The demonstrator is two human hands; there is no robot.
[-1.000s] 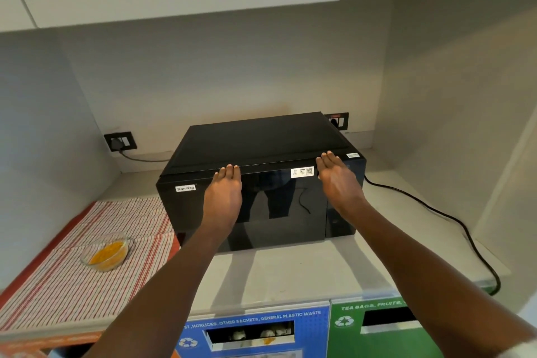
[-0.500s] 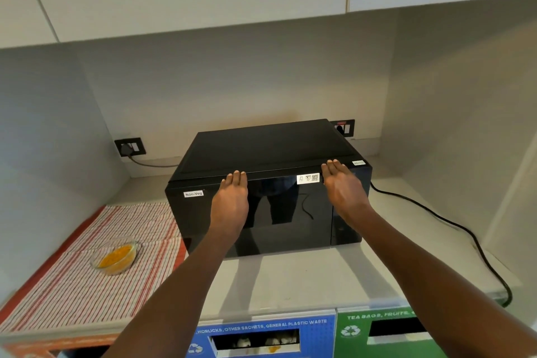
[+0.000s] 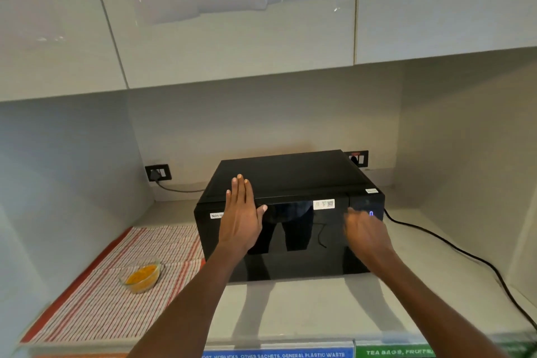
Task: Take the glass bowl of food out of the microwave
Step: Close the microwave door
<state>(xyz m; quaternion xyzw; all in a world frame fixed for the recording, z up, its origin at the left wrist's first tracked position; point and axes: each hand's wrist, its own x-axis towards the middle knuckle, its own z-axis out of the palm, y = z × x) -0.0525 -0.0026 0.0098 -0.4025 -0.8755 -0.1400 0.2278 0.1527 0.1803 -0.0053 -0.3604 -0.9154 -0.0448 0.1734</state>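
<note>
A black microwave (image 3: pixel 290 177) stands on the counter with its door closed; a small blue light glows on its right control panel. My left hand (image 3: pixel 241 212) lies flat and open on the top front edge of the door, fingers together. My right hand (image 3: pixel 363 229) is blurred in front of the control panel at the right, fingers loose, holding nothing. A glass bowl (image 3: pixel 141 276) of yellow-orange food sits on a red-striped cloth (image 3: pixel 96 314) to the left of the microwave, apart from both hands.
White wall cabinets (image 3: pixel 232 23) hang above. A black power cable (image 3: pixel 465 256) runs along the counter at the right. Sockets (image 3: pixel 158 173) sit on the back wall. Blue and green waste-bin labels (image 3: pixel 279 353) show below the counter edge.
My right hand has dropped from the door's top edge down to the control panel. My left hand slid higher onto the top. The view tilted upward and a blue light appeared.
</note>
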